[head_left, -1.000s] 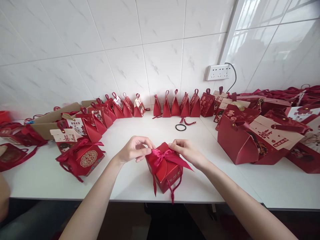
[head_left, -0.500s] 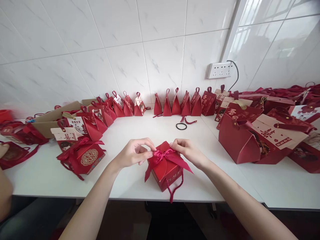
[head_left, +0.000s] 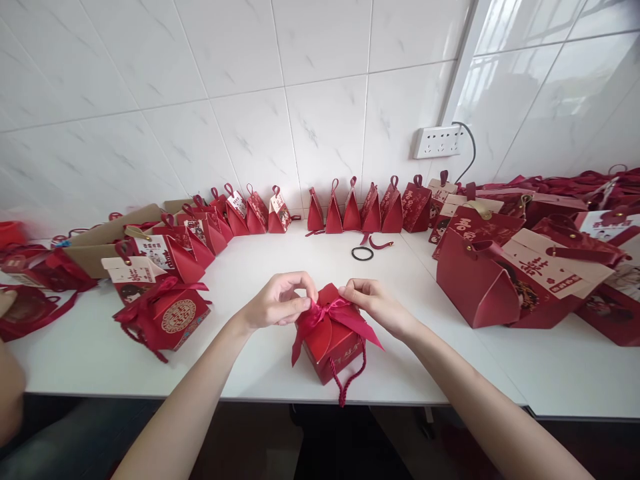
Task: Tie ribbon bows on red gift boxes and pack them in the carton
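Observation:
A red gift box (head_left: 320,341) stands near the table's front edge, with a twisted cord handle (head_left: 345,387) hanging down its near side. Across its top is a crimson ribbon bow (head_left: 327,311), its tails spreading to both sides. My left hand (head_left: 285,300) pinches the bow's left loop between thumb and fingertips. On the other side, my right hand (head_left: 373,300) has thumb and forefinger closed on the right loop. The far side of the box is partly covered by the bow and fingers.
A finished-looking box with a round gold emblem (head_left: 179,316) sits at left. Several triangular red boxes (head_left: 334,212) line the wall. Larger red boxes (head_left: 480,287) crowd the right. A black ring (head_left: 363,253) lies mid-table. Part of another person's arm (head_left: 10,380) shows at far left.
My left hand has shifted slightly right and closer to the knot, fingers more tightly pinched on the loop. My right hand stays nearly in place. The ribbon's left tail has moved a little.

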The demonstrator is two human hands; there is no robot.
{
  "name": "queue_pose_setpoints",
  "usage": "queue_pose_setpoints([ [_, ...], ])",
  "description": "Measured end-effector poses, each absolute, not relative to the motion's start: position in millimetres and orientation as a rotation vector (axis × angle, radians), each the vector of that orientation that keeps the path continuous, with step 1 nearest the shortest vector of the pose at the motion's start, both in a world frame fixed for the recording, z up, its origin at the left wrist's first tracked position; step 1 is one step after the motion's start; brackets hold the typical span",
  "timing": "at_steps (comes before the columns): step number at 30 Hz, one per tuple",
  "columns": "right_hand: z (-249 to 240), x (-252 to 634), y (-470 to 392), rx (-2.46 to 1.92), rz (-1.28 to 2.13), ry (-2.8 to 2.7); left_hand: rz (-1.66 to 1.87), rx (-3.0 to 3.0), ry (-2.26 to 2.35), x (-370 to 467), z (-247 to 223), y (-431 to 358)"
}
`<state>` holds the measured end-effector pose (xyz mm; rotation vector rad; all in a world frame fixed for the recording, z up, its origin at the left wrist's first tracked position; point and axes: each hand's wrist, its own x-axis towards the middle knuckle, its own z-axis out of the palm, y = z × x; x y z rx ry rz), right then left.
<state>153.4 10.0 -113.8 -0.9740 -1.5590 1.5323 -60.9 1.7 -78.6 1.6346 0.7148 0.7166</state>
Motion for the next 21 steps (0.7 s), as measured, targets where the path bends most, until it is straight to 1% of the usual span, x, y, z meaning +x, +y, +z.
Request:
queue_pose_setpoints([
  [4, -114, 153, 10, -0.951, 1.566, -1.556, 0.657, 1.569, 0.771, -62, -77, 2],
  [10, -115, 154, 10, -0.927, 1.569, -1.563, 0.686, 1.469, 0.667, -68, -80, 5],
  [13, -116, 155, 11, -0.928, 1.569, -1.560, 0.637, 1.458, 0.669, -69, -78, 4],
  [21, -117, 155, 10, -0.931, 1.553, -1.578, 0.466, 1.722, 1.087, -71, -63, -14],
])
